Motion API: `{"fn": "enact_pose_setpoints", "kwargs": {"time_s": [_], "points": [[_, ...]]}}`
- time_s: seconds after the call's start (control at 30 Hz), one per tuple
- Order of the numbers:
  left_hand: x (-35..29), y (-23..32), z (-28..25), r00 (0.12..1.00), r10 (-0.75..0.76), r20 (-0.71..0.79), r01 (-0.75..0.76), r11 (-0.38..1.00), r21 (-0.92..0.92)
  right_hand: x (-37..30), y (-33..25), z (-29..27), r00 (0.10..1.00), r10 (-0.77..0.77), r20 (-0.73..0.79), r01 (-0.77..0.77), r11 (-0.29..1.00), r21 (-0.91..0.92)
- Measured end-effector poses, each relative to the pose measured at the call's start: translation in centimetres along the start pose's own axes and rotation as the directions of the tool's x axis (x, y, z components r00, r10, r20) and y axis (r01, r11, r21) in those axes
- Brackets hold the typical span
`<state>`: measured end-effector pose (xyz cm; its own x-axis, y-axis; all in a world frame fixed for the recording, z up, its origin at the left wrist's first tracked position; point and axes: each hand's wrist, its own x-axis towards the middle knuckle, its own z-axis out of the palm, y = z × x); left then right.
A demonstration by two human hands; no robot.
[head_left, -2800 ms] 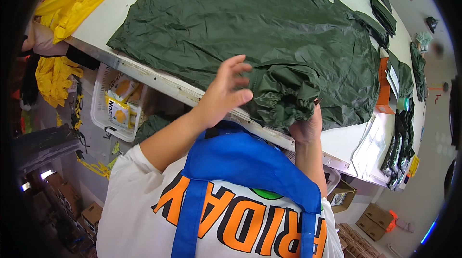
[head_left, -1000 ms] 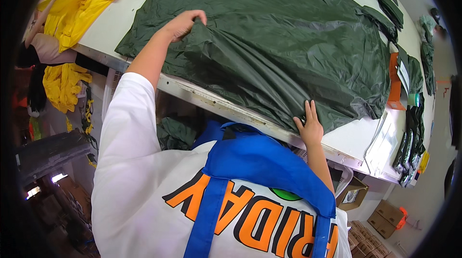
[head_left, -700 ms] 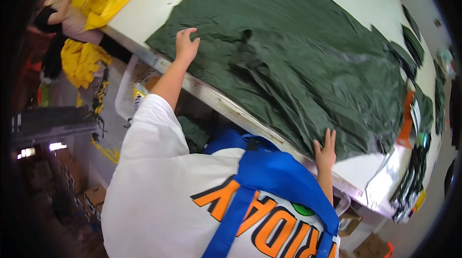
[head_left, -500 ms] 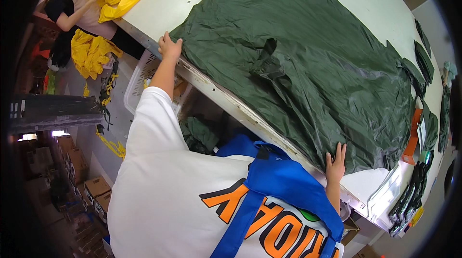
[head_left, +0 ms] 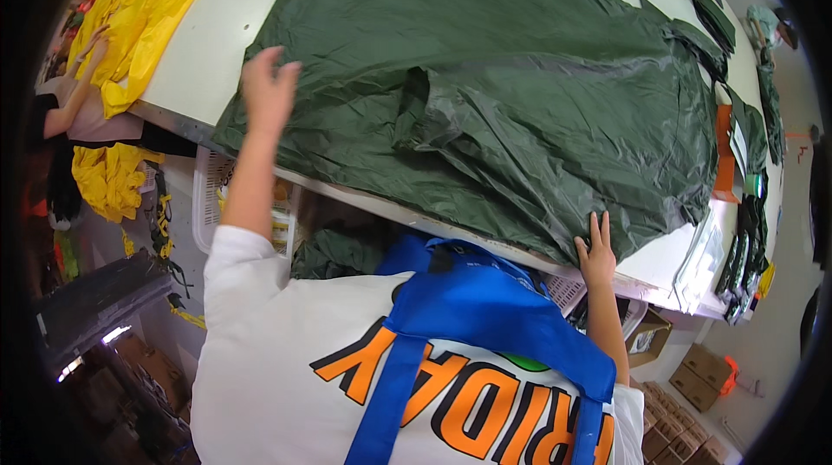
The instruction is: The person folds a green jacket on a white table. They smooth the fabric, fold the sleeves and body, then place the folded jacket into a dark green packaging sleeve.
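A large dark green sheet of thin, crinkled fabric [head_left: 520,58] is spread over the white table [head_left: 195,53], its near edge reaching the table's front edge. Folds and a raised flap [head_left: 414,101] bunch near its middle. My left hand [head_left: 269,92] is over the fabric's left part, slightly blurred, with thumb and fingers apart and nothing between them. Whether it touches the cloth I cannot tell. At the near right edge, my right hand [head_left: 597,253] lies on the fabric with its fingers stretched out.
Another person's hands [head_left: 94,53] rest at yellow fabric [head_left: 165,10] at the far left. An orange-sided box [head_left: 724,153] and folded dark green pieces [head_left: 750,222] are at the right. White baskets [head_left: 208,196] stand under the table; cardboard boxes [head_left: 702,374] are at lower right.
My left hand has come off the table's front edge and moved inward over the fabric. My right hand stays at the near right edge. The whole view has turned.
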<state>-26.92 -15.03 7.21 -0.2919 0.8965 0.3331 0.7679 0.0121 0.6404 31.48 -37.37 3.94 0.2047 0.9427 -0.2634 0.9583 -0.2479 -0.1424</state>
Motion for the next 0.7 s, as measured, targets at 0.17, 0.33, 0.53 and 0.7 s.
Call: {"fn": "enact_pose_setpoints", "kwargs": {"time_s": [0.17,0.33,0.53,0.7], "points": [[-9.4,12.7,6.9,0.764,0.125,0.633,0.007,0.979,-0.202,-0.2,-0.1,-0.3,1.0,0.007,-0.007,-0.006,1.0,0.021],[-10.1,4.2,6.4,0.56,-0.301,0.772,0.542,0.838,-0.066,0.1,-0.4,-0.9,0.999,-0.027,0.034,0.019,0.975,0.222],[-10.0,15.6,4.3,0.855,0.508,0.103,-0.505,0.861,-0.053,-0.7,0.0,-1.9,0.988,-0.072,0.137,0.036,0.969,0.246],[-12.4,12.9,10.6,0.687,0.291,0.666,-0.593,0.755,0.281,0.1,3.9,-2.5,0.967,-0.253,0.005,0.231,0.891,0.391]]}}
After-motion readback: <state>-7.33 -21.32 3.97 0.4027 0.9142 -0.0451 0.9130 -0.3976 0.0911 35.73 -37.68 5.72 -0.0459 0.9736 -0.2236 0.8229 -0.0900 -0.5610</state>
